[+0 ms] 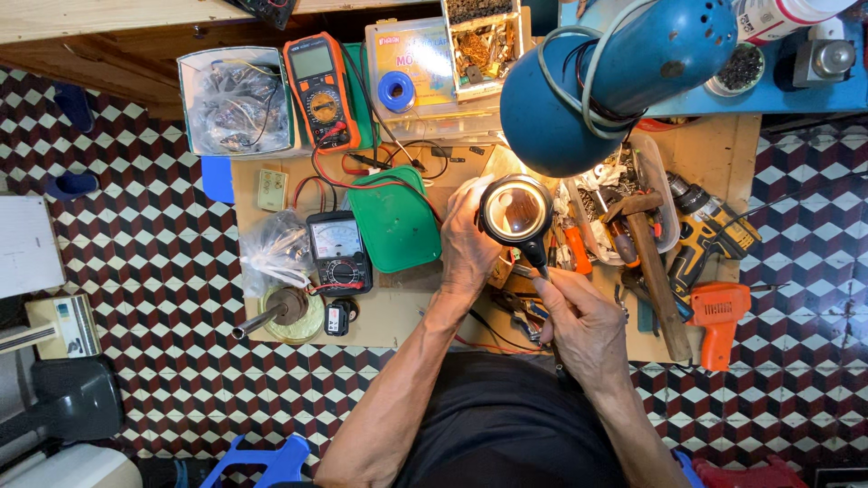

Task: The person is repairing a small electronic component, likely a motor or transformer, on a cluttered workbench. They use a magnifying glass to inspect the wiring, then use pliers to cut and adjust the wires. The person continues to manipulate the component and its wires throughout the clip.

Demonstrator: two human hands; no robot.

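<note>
My right hand [586, 327] grips the black handle of a round magnifying glass [516, 212], held above the wooden bench [398, 312] under a blue desk lamp [615, 77]. My left hand [467, 242] rests beside the lens on its left, fingers curled against its rim; whether it holds a small part beneath is hidden. A green plastic case [394, 220] lies just left of my left hand.
An analog meter [337, 251] and an orange digital multimeter [320, 89] sit to the left with red leads. A tray of tools, a hammer [646, 258], a yellow drill [710, 239] and an orange tool [717, 316] crowd the right. A tin of parts [233, 99] stands at the back left.
</note>
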